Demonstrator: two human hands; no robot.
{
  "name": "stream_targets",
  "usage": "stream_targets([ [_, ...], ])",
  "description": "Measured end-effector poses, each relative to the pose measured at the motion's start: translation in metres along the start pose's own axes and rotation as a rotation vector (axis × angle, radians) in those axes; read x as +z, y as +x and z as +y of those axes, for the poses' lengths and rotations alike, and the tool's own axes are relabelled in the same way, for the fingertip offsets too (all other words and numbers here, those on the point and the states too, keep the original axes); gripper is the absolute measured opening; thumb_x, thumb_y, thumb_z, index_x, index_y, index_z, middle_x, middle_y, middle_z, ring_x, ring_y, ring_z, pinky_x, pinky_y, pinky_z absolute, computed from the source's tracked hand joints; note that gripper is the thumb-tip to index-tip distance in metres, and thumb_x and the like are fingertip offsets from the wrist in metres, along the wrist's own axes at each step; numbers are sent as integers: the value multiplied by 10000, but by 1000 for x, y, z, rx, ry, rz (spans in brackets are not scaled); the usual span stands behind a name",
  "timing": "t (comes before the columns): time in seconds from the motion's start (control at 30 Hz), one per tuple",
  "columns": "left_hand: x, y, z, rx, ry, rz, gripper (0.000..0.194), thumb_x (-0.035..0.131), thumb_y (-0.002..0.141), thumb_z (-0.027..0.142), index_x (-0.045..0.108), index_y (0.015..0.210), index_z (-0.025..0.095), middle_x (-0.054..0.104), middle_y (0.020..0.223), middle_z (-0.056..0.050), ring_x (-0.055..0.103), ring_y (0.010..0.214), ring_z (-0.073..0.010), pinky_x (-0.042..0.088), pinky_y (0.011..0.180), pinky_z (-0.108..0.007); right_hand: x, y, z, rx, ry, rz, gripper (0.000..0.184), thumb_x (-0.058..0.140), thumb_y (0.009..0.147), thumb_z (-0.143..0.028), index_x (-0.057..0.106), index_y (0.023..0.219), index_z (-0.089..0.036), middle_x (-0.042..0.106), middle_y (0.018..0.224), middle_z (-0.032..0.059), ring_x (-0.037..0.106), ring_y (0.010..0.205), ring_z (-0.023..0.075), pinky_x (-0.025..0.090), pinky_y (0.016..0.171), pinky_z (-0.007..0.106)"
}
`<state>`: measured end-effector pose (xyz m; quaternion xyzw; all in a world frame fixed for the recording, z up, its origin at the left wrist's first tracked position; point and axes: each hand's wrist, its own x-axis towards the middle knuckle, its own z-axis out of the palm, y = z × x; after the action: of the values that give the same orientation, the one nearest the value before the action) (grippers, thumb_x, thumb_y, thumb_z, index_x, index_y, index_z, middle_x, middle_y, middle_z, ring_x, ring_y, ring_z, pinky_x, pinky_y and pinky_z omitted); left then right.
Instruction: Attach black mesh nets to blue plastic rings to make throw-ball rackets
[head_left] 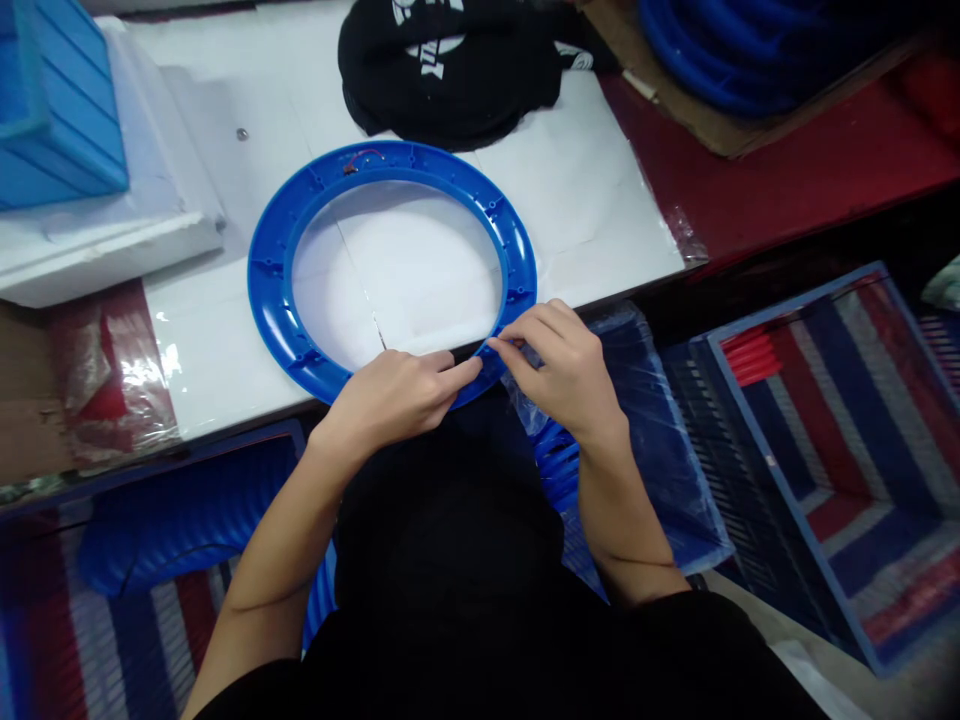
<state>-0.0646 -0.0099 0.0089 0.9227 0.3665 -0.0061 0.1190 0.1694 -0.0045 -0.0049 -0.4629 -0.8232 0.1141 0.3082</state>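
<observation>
A blue plastic ring lies on the white-covered table, its ribbed hollow side facing up and its near edge reaching past the table's front edge. Small red wires with a tiny part sit in the ring's far channel. My left hand grips the near rim, fingers closed along it. On the near right part of the ring, my right hand is pinched at the inner rim, its fingertips close to those of my left hand. Whether a small piece is between the right fingertips I cannot make out.
Black fabric pieces with white print lie behind the ring. A blue bin stands on white foam at left. More blue rings are at the back right. Crates with striped lining stand below the table.
</observation>
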Motion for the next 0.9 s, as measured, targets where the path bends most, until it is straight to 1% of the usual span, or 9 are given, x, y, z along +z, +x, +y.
stream_targets([
  [0.13, -5, 2, 0, -1, 29, -38, 493, 485, 1070, 204, 573, 1553, 254, 772, 970, -69, 726, 685, -227, 511, 590, -309, 6, -6, -8, 128, 67, 33, 253, 667, 1010, -197, 568, 779, -231, 590, 752, -4, 547, 774, 190, 453, 758, 334],
  [0.3, -11, 3, 4, -24, -2, -94, 464, 482, 1079, 196, 599, 1526, 240, 759, 938, -73, 719, 666, -218, 523, 613, -314, 3, -1, -18, 336, 95, -65, 229, 693, 938, -150, 550, 778, -232, 573, 755, -17, 561, 794, 187, 417, 758, 316],
  [0.4, -12, 2, 6, -44, -31, -86, 455, 491, 1088, 214, 590, 1531, 243, 767, 1005, -81, 744, 739, -232, 539, 643, -318, 2, 4, -21, 414, 56, -114, 222, 694, 927, -161, 548, 776, -233, 587, 762, -10, 566, 801, 192, 402, 759, 320],
  [0.5, -13, 2, 11, -77, -70, -22, 420, 472, 1120, 302, 582, 1520, 234, 758, 1197, -113, 774, 915, -269, 574, 716, -345, 3, 6, -24, 422, 34, -111, 223, 688, 933, -183, 541, 773, -233, 606, 772, -1, 577, 797, 197, 401, 754, 320],
  [0.57, -16, 1, 21, -130, -128, 4, 379, 437, 1133, 308, 605, 1458, 208, 735, 1301, -131, 769, 1041, -286, 594, 792, -367, 2, 3, -29, 387, 28, -85, 219, 660, 951, -209, 538, 771, -234, 618, 776, 8, 586, 783, 201, 412, 747, 321],
  [0.63, -17, 1, 33, -213, -228, -23, 354, 384, 1117, 197, 625, 1376, 183, 760, 1245, -122, 769, 1058, -271, 594, 850, -362, 4, -5, -33, 342, 22, -61, 199, 584, 972, -207, 548, 779, -238, 625, 764, 14, 596, 751, 205, 426, 720, 318],
  [0.7, -12, 7, 39, -324, -320, -59, 384, 369, 1078, 141, 610, 1374, 177, 785, 1163, -123, 781, 1009, -277, 593, 841, -367, 14, -13, -28, 329, -2, -27, 226, 530, 991, -234, 545, 766, -246, 634, 753, 20, 607, 706, 202, 445, 680, 306],
  [0.8, -4, 22, 33, -434, -413, -23, 331, 402, 1064, 218, 668, 1258, 179, 792, 1169, -147, 778, 1035, -324, 592, 895, -415, 39, -16, -7, 315, -14, 28, 262, 513, 964, -288, 512, 704, -263, 603, 677, 13, 586, 594, 192, 429, 582, 295],
  [0.9, -5, 29, 27, -482, -414, -3, 337, 432, 1021, 229, 715, 1193, 166, 787, 1198, -184, 766, 1078, -375, 585, 939, -478, 51, -12, 6, 320, 11, 8, 252, 527, 931, -320, 509, 684, -269, 633, 659, 17, 603, 563, 191, 444, 566, 290],
])
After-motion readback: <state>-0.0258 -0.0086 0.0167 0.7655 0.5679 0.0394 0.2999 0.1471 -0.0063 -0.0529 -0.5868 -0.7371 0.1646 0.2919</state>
